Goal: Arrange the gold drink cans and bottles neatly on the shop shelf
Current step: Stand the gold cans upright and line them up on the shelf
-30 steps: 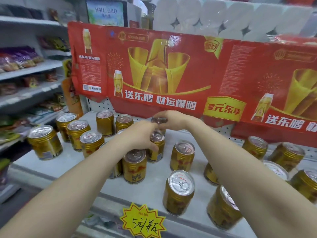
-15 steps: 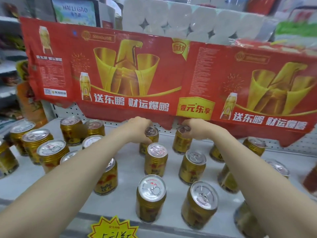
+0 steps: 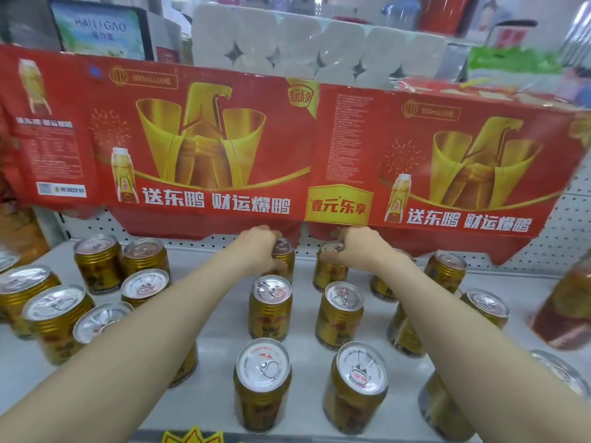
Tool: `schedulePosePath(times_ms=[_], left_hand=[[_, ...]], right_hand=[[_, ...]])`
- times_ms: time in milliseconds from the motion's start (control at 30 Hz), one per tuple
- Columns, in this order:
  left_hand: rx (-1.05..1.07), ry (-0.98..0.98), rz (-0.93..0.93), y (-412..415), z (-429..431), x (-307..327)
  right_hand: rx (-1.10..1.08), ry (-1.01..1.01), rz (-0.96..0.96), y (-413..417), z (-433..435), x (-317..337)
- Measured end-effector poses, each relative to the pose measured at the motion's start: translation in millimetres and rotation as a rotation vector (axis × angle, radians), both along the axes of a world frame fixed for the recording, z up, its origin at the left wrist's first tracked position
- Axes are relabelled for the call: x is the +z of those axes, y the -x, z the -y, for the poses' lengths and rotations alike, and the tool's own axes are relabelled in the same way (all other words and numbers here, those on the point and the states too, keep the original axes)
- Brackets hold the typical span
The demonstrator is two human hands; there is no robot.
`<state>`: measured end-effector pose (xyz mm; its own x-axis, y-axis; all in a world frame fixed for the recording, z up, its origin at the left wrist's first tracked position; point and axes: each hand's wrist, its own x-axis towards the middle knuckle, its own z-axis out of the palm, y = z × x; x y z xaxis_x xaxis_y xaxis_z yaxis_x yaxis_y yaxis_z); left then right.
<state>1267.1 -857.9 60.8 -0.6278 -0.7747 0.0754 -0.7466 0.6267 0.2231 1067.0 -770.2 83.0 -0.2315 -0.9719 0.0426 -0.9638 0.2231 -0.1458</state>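
Observation:
Several gold drink cans stand upright on the white shop shelf (image 3: 220, 327). My left hand (image 3: 256, 247) grips a gold can (image 3: 284, 254) at the back of the shelf, under the banner. My right hand (image 3: 355, 247) grips another gold can (image 3: 329, 270) beside it at the back. In front of these, two columns of cans run toward me, among them one can (image 3: 270, 306) and its neighbour (image 3: 340, 313). A group of cans (image 3: 96, 262) stands at the left. An amber bottle (image 3: 566, 308) shows blurred at the right edge.
A red and gold cardboard banner (image 3: 287, 155) hangs over the back of the shelf, just above my hands. White paper rolls (image 3: 319, 52) sit on the shelf above. A pegboard back wall (image 3: 563, 231) lies behind. A yellow price tag (image 3: 195, 436) sticks out at the front edge.
My view has swung to the right, so the cans drift left in frame. My hands moved apart, each holding a can, and now set them side by side at the back.

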Motion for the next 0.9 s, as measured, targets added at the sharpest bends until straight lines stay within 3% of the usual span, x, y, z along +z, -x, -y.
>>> schedulePosePath(times_ms=[200, 400, 567, 900], left_hand=[[-0.022, 0.005, 0.007, 2, -1, 12], [0.094, 0.082, -0.016, 8, -4, 6], [-0.115, -0.053, 0.042, 1, 3, 11], [-0.119, 0.002, 0.066, 5, 5, 2]], right_hand=[[0.077, -0.033, 0.089, 2, -1, 0], [0.024, 0.010, 0.033, 0, 3, -3], [0.079, 0.004, 0.056, 0, 1, -2], [0.100, 0.007, -0.008, 1, 1, -5]])
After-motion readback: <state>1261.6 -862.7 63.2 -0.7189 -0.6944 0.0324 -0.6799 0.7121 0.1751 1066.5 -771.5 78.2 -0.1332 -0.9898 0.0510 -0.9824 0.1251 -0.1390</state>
